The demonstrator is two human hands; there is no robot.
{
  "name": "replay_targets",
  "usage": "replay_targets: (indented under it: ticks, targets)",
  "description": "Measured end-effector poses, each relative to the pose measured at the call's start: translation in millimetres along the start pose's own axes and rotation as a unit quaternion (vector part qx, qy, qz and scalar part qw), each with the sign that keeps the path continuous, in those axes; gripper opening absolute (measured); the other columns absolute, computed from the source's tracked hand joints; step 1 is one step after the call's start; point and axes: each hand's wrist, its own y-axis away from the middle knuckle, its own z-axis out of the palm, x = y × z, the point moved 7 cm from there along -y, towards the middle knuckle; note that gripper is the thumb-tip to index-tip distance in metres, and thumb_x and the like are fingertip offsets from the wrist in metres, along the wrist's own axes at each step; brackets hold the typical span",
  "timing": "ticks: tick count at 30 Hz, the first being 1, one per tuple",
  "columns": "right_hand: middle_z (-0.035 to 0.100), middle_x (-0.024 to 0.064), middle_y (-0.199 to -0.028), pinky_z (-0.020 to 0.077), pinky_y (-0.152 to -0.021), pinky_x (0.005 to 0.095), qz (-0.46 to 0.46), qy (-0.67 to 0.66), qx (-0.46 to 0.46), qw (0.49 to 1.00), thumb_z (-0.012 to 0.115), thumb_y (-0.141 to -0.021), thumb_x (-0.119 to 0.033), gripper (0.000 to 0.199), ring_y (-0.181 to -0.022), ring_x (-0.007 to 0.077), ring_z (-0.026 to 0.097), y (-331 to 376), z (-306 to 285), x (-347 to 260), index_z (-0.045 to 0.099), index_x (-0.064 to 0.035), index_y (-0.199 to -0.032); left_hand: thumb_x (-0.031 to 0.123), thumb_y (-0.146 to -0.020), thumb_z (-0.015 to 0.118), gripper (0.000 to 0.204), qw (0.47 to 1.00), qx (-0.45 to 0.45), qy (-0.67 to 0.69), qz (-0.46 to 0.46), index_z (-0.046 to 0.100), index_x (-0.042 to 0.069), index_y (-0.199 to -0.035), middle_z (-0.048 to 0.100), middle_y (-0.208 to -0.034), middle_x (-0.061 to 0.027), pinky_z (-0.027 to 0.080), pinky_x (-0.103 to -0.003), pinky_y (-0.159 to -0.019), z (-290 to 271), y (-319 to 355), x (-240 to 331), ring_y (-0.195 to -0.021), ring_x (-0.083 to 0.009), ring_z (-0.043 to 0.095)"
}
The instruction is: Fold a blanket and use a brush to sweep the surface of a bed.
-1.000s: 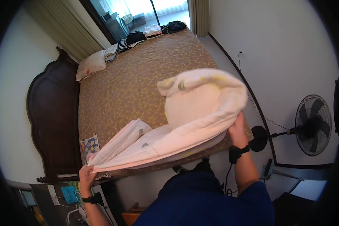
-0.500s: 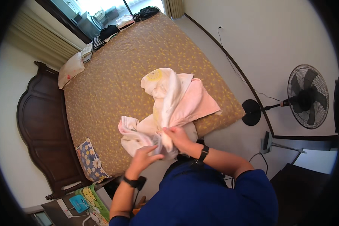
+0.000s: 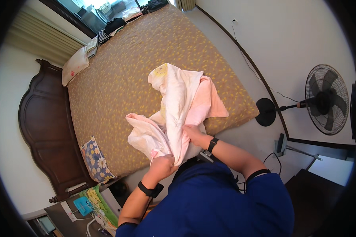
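Two hands grip one pale pink-and-cream blanket (image 3: 178, 110) at the bed's near edge. The left hand (image 3: 162, 165) is clenched on a gathered fold low down; the right hand (image 3: 193, 133) pinches the cloth just beside it, so the layers stay stacked. The rest of the blanket heaps onto the brown patterned bed (image 3: 138, 67), which bears its weight. A floral pillow (image 3: 94, 160) lies at the bed's near-left corner, and a standing fan (image 3: 324, 98) is on the floor to the right.

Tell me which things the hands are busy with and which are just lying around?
Busy with:
- pink and cream blanket, bunched over the bed
- left hand and right hand, both gripping the blanket

Just lying around:
- flowered pillow at the bed's corner
- pale pillow near the headboard
- black standing fan
- dark clothes at the far end
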Motion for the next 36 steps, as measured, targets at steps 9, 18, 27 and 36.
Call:
replay_targets:
  ticks: [9, 18, 27, 36]
  targets:
    - [0.061, 0.0143, -0.124, 0.0497, -0.095, 0.0348, 0.121, -0.217, -0.241, 0.938, 0.054, -0.095, -0.034, 0.047, -0.113, 0.0242, 0.059, -37.2, 45.0, 2.3, 0.055, 0.0027, -0.125, 0.025, -0.073, 0.074, 0.026, 0.999, -0.035, -0.016, 0.01, 0.059, 0.004, -0.079, 0.06, -0.081, -0.0117, 0.05, -0.044, -0.062, 2.2, 38.8, 1.1, -0.073, -0.0333, 0.063]
    - [0.057, 0.019, -0.122, 0.0433, -0.103, 0.0427, 0.003, -0.403, -0.175, 0.898, 0.058, -0.086, -0.014, 0.049, -0.118, 0.0304, 0.054, -7.6, 6.4, -149.5, 0.044, 0.0055, -0.13, 0.019, -0.074, 0.069, 0.017, 0.997, 0.056, 0.029, -0.045, 0.062, 0.006, -0.082, 0.059, -0.077, -0.0122, 0.048, -0.043, -0.063, -26.9, 59.5, -19.2, -0.072, -0.0346, 0.06]
    - [0.049, 0.0208, -0.137, 0.0379, -0.107, 0.0487, 0.061, -0.35, -0.093, 0.93, 0.053, -0.089, -0.019, 0.054, -0.124, 0.0344, 0.05, 6.5, -90.9, -39.8, 0.041, 0.0062, -0.135, 0.023, -0.072, 0.071, 0.022, 0.993, -0.099, -0.061, -0.001, 0.058, 0.008, -0.082, 0.057, -0.079, -0.0103, 0.045, -0.047, -0.083, -28.4, 103.2, -9.9, -0.077, -0.0332, 0.06]
    - [0.064, 0.0118, -0.114, 0.0541, -0.086, 0.0364, -0.08, -0.135, -0.078, 0.985, 0.06, -0.094, -0.022, 0.039, -0.101, 0.0232, 0.064, 30.9, -5.7, -148.5, 0.052, 0.0052, -0.12, 0.03, -0.072, 0.078, 0.03, 0.978, 0.017, 0.034, -0.206, 0.071, 0.011, -0.094, 0.067, -0.084, -0.0157, 0.051, -0.041, -0.067, -50.5, 131.4, -91.9, -0.078, -0.0364, 0.063]
